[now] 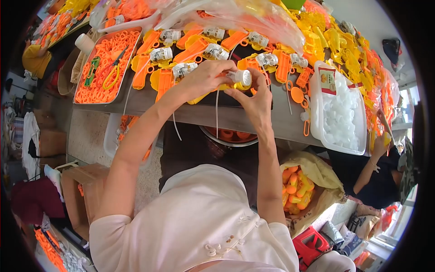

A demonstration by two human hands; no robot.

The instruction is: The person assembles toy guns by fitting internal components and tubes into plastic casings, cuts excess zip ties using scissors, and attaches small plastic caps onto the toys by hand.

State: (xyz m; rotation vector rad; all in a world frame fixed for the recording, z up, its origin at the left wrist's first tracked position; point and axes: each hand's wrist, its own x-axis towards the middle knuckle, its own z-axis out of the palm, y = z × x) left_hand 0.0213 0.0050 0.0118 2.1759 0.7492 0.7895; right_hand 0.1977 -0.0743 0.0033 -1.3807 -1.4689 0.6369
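Near the table's front edge, my left hand (209,78) has its fingers closed round a clear bottle-like part with a white cap (243,78). My right hand (254,97) pinches the same piece from the other side, thumb below it. A yellow plastic part (199,98) shows under my hands. Behind them lie rows of orange and yellow toy pieces (194,49) with clear, printed cylinders (215,51). A thin white tube (217,115) hangs over the table edge below my hands.
At left, a metal tray (113,93) holds orange rings, green cutters (92,71) and yellow-handled pliers (111,78). A white bin (318,119) of translucent parts stands at right. Under the table are a metal bowl (232,144) and a sack (333,179). Other people work at both sides.
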